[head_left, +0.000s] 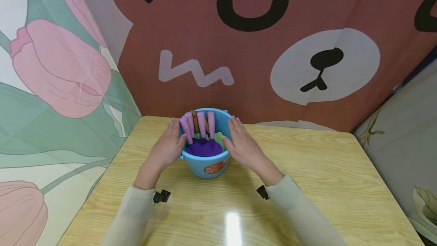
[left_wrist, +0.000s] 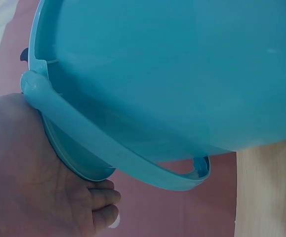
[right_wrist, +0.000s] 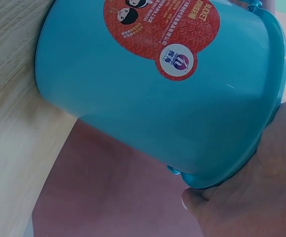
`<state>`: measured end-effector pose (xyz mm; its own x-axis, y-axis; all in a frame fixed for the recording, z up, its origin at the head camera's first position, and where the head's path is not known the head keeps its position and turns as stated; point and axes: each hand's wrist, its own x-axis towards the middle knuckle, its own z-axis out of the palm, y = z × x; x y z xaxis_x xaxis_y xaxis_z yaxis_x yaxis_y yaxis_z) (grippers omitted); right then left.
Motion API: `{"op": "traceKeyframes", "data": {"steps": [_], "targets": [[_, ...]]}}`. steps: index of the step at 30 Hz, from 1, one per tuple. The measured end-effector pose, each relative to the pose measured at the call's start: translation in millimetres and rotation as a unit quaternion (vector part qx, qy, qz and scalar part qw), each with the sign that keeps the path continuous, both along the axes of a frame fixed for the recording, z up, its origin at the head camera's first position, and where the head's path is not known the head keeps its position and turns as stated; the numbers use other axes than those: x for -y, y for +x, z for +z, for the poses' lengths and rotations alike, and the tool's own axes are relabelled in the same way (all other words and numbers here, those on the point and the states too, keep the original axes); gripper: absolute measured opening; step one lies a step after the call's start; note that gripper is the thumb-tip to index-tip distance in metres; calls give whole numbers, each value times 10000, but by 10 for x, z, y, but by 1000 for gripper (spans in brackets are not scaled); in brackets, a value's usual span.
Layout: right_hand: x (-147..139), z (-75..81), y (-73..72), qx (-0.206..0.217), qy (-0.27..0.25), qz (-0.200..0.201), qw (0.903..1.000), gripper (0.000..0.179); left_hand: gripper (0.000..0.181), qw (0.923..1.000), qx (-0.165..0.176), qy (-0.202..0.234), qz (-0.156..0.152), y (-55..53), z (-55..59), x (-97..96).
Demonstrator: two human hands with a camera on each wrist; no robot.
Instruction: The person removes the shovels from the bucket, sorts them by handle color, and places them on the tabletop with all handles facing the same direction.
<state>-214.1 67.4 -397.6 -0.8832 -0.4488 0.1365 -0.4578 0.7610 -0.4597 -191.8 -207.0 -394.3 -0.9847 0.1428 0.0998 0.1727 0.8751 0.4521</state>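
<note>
A light blue plastic bucket (head_left: 201, 167) stands on the table, with my hands at opposite sides of its rim. My left hand (head_left: 164, 148) lies along the left side, fingers straight and thumb at the rim. On the other side my right hand (head_left: 248, 150) does the same, its thumb reaching over the edge. Inside are dark purple pieces (head_left: 204, 149), green pieces (head_left: 219, 137), several pink handles (head_left: 201, 125) and brown handles (head_left: 195, 121); their lower ends are hidden. The bucket's blue carrying handle (left_wrist: 118, 153) hangs beside the left palm. A red sticker (right_wrist: 167, 27) marks the bucket's wall.
The light wooden table (head_left: 327, 177) extends around the bucket. Behind it hangs a brown cloth (head_left: 252, 52) with a bear face, and a floral cloth (head_left: 61, 67) borders the left. A grey cloth (head_left: 403, 136) hangs at the right edge.
</note>
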Motion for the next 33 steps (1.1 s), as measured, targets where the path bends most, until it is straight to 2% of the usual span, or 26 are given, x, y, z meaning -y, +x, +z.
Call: {"op": "traceKeyframes", "data": {"steps": [33], "targets": [[-341,-35,181,-256,38,-235,9994,76,70,9995,-135,-61,-293,3,0,-327]]}}
